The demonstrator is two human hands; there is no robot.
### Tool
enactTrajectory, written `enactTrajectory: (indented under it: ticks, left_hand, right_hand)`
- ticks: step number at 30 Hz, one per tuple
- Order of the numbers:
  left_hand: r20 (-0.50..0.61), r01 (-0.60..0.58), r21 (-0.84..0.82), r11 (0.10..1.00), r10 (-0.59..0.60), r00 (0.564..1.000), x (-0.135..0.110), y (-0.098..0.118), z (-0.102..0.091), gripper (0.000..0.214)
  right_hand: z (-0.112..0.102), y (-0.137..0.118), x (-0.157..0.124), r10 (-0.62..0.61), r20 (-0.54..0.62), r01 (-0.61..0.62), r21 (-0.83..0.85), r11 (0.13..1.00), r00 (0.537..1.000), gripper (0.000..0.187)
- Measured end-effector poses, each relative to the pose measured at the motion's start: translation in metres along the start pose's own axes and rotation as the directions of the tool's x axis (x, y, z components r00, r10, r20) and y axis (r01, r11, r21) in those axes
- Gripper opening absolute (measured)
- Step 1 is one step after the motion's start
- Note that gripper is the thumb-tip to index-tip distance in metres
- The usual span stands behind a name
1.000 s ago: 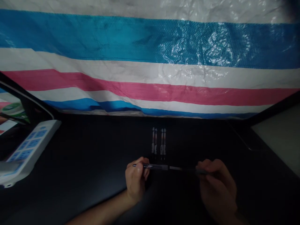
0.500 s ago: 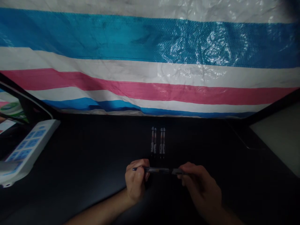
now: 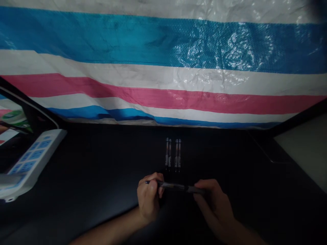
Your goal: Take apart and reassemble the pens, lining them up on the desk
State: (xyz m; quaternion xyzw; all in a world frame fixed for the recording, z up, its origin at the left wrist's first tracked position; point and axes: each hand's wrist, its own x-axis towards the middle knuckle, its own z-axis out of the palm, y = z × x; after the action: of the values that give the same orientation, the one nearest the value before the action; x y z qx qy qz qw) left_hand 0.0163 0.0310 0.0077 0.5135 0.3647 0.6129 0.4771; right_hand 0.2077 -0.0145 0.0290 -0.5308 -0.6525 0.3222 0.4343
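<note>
Head camera looks down on a slim dark pen held crosswise over a matte black counter, just nearer the person than a row of four slim dark pens with pale labels. Those four sit in two close pairs, pointing away from the person, and no hand touches them.

The person's left hand has its fingers clamped around the pen near the narrow tip, with the thumb pressing from the near side. The right hand has its fingers clamped around the other end, which is deep in shadow. Between the hands, a break in the pen's sheen could be a joint between barrel and cap, though it is too small to be sure. The pen seems to be held above the counter, but the dark surface makes that hard to judge.

A hold like this works best with both hands in line, gripping with the fingertips close to that joint, so the pen doesn't bend or slip into the row.

Further off, a white power strip with blue sockets lies at the counter's left, and a crumpled striped blue, white and pink tarpaulin hangs behind.
</note>
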Motion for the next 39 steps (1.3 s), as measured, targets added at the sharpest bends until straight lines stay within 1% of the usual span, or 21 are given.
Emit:
enactTrajectory:
  ticks: [1, 4, 5, 7, 9, 10, 11, 13, 14, 16, 19, 20, 21, 23, 25, 27, 30, 31, 33, 36, 39]
  left_hand:
    - [-0.003, 0.003, -0.015, 1.000, -0.003, 1.000, 0.000, 0.000, 0.001, 0.050]
    - [0.013, -0.009, -0.024, 1.000, 0.010, 1.000, 0.000, 0.000, 0.001, 0.050]
    - [0.016, -0.016, -0.015, 1.000, 0.016, 1.000, 0.001, 0.000, 0.001, 0.050]
    - [0.008, -0.024, -0.008, 1.000, 0.025, 1.000, 0.001, 0.000, 0.001, 0.050]
    - [-0.009, -0.017, -0.014, 1.000, 0.017, 1.000, 0.001, 0.000, 0.001, 0.050]
    - [-0.016, -0.013, -0.016, 1.000, 0.013, 1.000, 0.001, -0.001, 0.001, 0.050]
    - [-0.015, -0.011, -0.015, 1.000, 0.011, 1.000, 0.001, -0.001, 0.001, 0.050]
    - [0.002, -0.016, -0.001, 1.000, 0.016, 1.000, 0.002, -0.001, 0.000, 0.050]
    - [0.008, -0.021, 0.005, 1.000, 0.020, 1.000, 0.002, -0.001, 0.000, 0.050]
    - [0.016, -0.027, 0.011, 1.000, 0.027, 1.000, 0.002, -0.001, -0.001, 0.049]
    - [0.013, -0.027, -0.007, 1.000, 0.028, 1.000, 0.002, 0.000, 0.000, 0.049]
    - [0.013, -0.028, -0.007, 1.000, 0.028, 1.000, 0.002, 0.000, 0.000, 0.049]
    - [0.017, -0.026, 0.000, 1.000, 0.026, 1.000, 0.002, 0.001, 0.000, 0.050]
    - [0.018, -0.026, 0.024, 0.999, 0.026, 1.000, 0.002, 0.000, 0.000, 0.051]
    - [0.015, -0.019, 0.038, 0.999, 0.019, 1.000, 0.002, 0.000, 0.000, 0.051]
    - [0.000, -0.014, 0.024, 1.000, 0.014, 1.000, 0.002, -0.001, 0.000, 0.050]
    - [-0.014, -0.026, 0.018, 0.999, 0.027, 1.000, 0.003, -0.001, 0.001, 0.050]
    - [-0.010, -0.028, 0.028, 0.999, 0.029, 1.000, 0.003, -0.001, 0.001, 0.051]
    - [0.006, -0.026, 0.054, 0.998, 0.026, 1.000, 0.003, 0.000, -0.001, 0.052]
    - [0.056, -0.060, 0.122, 0.991, 0.053, 0.997, 0.005, 0.002, -0.004, 0.051]
    - [0.164, -0.213, 0.236, 0.948, 0.177, 0.970, 0.011, 0.006, -0.008, 0.051]
  right_hand:
    - [0.000, 0.000, 0.000, -0.018, 0.023, 0.018, 0.001, 1.000, 1.000, 0.009]
    - [-0.001, 0.001, 0.002, -0.061, 0.162, 0.045, 0.099, 0.994, 0.985, 0.030]
    - [-0.001, 0.001, 0.002, -0.055, 0.180, 0.031, 0.135, 0.990, 0.982, 0.032]
    - [0.000, 0.001, 0.002, -0.013, 0.105, -0.003, 0.154, 0.988, 0.994, 0.027]
    - [0.000, 0.001, 0.001, 0.020, -0.009, -0.019, 0.104, 0.994, 1.000, 0.022]
    - [0.000, 0.001, 0.002, 0.020, -0.027, -0.018, 0.072, 0.997, 0.999, 0.016]
    - [0.000, 0.001, 0.003, 0.000, 0.001, 0.000, 0.057, 0.998, 1.000, 0.014]
    - [-0.001, 0.001, 0.005, -0.046, 0.108, 0.036, 0.089, 0.995, 0.993, 0.037]
    - [-0.001, 0.002, 0.006, -0.064, 0.137, 0.048, 0.114, 0.992, 0.988, 0.043]
    - [-0.001, 0.002, 0.007, -0.061, 0.105, 0.048, 0.119, 0.992, 0.993, 0.034]
    - [-0.001, 0.001, 0.007, -0.061, 0.021, 0.061, 0.023, 0.998, 0.998, 0.015]
    - [-0.001, 0.001, 0.007, -0.082, 0.046, 0.082, -0.002, 0.997, 0.996, 0.014]
    - [-0.001, 0.000, 0.008, -0.099, 0.110, 0.100, -0.007, 0.995, 0.989, 0.022]
    - [-0.003, -0.001, 0.009, -0.121, 0.159, 0.120, 0.018, 0.993, 0.980, 0.039]
    - [-0.003, 0.000, 0.010, -0.139, 0.104, 0.139, 0.005, 0.990, 0.985, 0.024]
    - [-0.003, 0.001, 0.012, -0.187, 0.056, 0.191, -0.072, 0.979, 0.981, 0.025]
    - [-0.004, 0.002, 0.014, -0.284, 0.118, 0.298, -0.132, 0.945, 0.952, 0.013]
    - [-0.005, 0.001, 0.014, -0.279, 0.156, 0.299, -0.120, 0.947, 0.947, 0.016]
    - [-0.006, -0.001, 0.015, -0.186, 0.232, 0.207, -0.072, 0.976, 0.955, 0.029]
    - [-0.007, -0.005, 0.015, 0.042, 0.338, -0.062, 0.049, 0.997, 0.940, 0.043]
    - [-0.006, -0.007, 0.014, 0.194, 0.391, -0.287, 0.196, 0.938, 0.900, 0.051]
